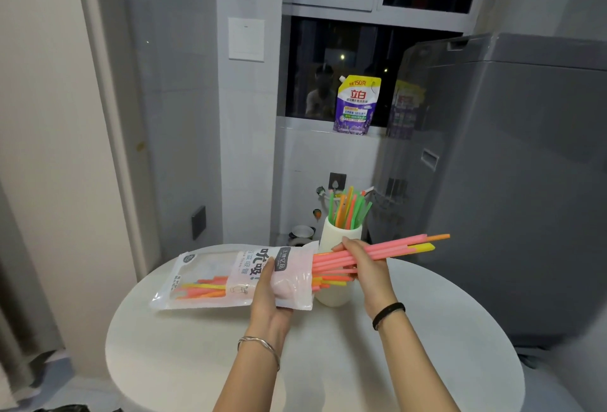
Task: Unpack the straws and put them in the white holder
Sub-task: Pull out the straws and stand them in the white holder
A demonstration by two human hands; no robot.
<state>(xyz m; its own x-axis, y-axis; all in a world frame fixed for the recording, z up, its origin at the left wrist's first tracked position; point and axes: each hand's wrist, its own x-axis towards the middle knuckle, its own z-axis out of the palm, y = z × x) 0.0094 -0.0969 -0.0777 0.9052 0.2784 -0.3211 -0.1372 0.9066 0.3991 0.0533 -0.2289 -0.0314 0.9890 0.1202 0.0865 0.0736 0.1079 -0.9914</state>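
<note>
With green and orange straws point(348, 208) already standing in the white holder point(338, 240) near the table's point(427, 329) far edge, our left hand point(272, 293) grips the packet point(230, 277) while our right hand point(364, 263) pinches a pink bunch point(394, 249) half drawn out, more left inside.

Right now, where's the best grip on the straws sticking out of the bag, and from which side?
Likely just outside the bag mouth, where the right hand pinches the straw bundle, coming from the near side. The straws lie roughly level with long free ends to the right; gripping near the mouth keeps them together.
</note>
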